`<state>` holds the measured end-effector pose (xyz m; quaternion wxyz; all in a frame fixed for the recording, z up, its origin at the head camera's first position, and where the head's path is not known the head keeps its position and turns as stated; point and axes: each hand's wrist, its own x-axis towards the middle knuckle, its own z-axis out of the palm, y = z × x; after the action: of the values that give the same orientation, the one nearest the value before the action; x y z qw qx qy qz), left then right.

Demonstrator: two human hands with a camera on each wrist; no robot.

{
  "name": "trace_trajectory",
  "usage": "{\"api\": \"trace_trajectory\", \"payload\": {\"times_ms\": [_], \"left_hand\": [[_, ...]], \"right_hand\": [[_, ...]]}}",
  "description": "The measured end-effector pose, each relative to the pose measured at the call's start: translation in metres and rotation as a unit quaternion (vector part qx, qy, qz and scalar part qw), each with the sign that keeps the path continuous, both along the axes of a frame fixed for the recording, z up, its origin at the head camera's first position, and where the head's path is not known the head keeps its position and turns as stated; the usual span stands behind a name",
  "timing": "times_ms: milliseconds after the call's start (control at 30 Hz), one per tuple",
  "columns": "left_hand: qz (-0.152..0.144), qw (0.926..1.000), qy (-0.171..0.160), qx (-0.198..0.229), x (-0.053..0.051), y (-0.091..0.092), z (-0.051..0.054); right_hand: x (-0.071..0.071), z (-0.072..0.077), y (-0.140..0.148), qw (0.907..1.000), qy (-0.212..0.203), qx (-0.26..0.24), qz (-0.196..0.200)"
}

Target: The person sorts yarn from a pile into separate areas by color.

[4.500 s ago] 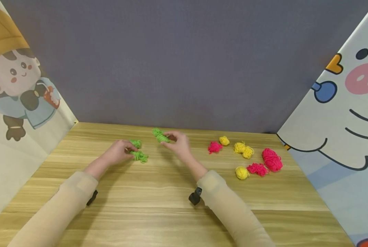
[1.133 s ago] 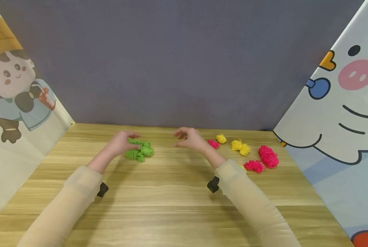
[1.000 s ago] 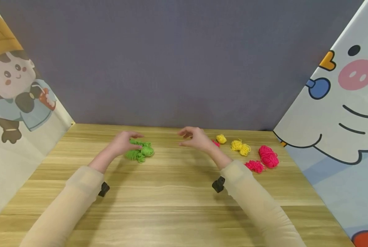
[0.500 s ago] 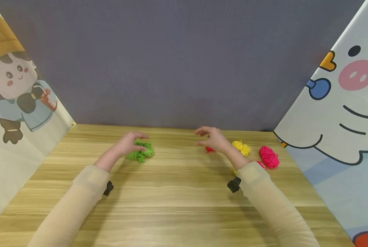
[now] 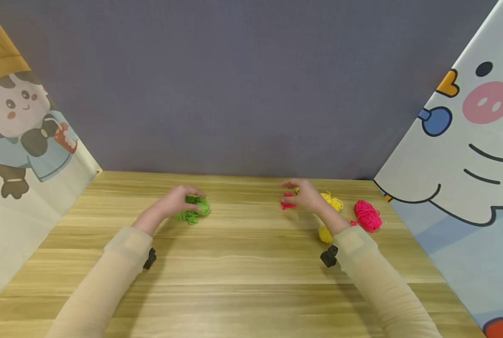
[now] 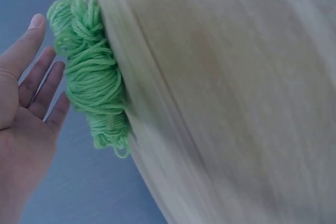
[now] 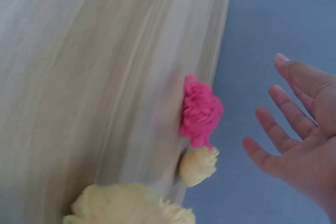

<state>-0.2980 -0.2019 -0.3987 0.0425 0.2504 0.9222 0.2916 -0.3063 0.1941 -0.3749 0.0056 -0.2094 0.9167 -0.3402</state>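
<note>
Hovering 2 hands (image 5: 177, 200) (image 5: 308, 195); green yarn (image 6: 94, 82); 3 pink bundles (image 5: 288, 202) (image 5: 367, 216) (image 5: 353, 223).

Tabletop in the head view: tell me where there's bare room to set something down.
Bare: the middle of the tabletop, between the green yarn and the small pink bundle, and nearer, between the sleeves. Crowded: the right side, with yellow yarn, the large pink ball and the right hand; also around the green yarn, by the left hand.

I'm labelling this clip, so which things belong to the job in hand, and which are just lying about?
Likely in the job:
green yarn by the left hand
small pink yarn by the right hand
yellow yarn and large pink ball, probably too

Just around:
cartoon side panels
grey backdrop
</note>
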Motion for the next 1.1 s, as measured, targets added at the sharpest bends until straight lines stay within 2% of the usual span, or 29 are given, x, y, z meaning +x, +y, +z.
{"api": "trace_trajectory", "payload": {"times_ms": [167, 433, 600, 900, 1100], "left_hand": [[-0.004, 1.0, -0.005, -0.005, -0.001, 0.0, -0.003], [-0.012, 0.9996, 0.014, -0.023, -0.004, 0.002, -0.008], [-0.015, 0.9994, 0.012, -0.03, -0.006, 0.002, -0.011], [-0.021, 0.9994, 0.009, -0.026, -0.007, 0.002, -0.012], [-0.021, 0.9994, 0.003, -0.028, -0.008, 0.003, -0.013]], "right_hand": [[-0.003, -0.009, 0.006, 0.9999, 0.007, 0.001, -0.016], [-0.011, -0.026, 0.019, 0.9989, -0.005, -0.018, -0.043], [-0.016, -0.036, 0.026, 0.9981, -0.006, -0.022, -0.057], [-0.017, -0.041, 0.029, 0.9974, -0.003, -0.026, -0.068], [-0.019, -0.046, 0.028, 0.9975, -0.023, -0.013, -0.066]]}}
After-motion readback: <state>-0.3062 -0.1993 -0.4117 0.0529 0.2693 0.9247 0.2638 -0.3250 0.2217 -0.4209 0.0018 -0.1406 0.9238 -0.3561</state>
